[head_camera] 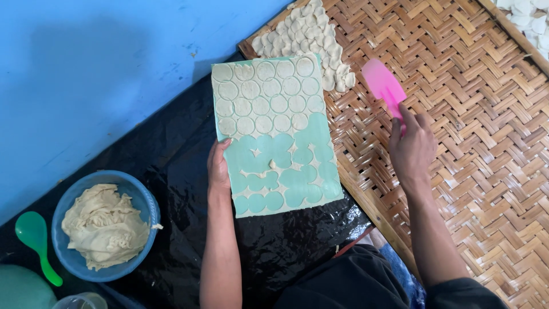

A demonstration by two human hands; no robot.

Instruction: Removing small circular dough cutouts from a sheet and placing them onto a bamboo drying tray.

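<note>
My left hand (218, 167) grips the left edge of a teal board (297, 177). A thin dough sheet on it is cut into round discs (266, 97) on its far half. The near half shows bare teal circles with thin dough scraps between them. My right hand (410, 147) holds a pink flat scraper (383, 83) over the woven bamboo tray (457, 114), to the right of the board. A pile of cut dough rounds (311, 34) lies on the tray just beyond the board's far end.
A blue bowl (71, 257) heaped with dough scraps (103, 226) stands at the near left on black plastic sheeting (177, 171). A green spoon (34, 240) lies beside it. A blue wall (86, 74) rises on the left. More dough rounds (529, 17) lie at the far right corner.
</note>
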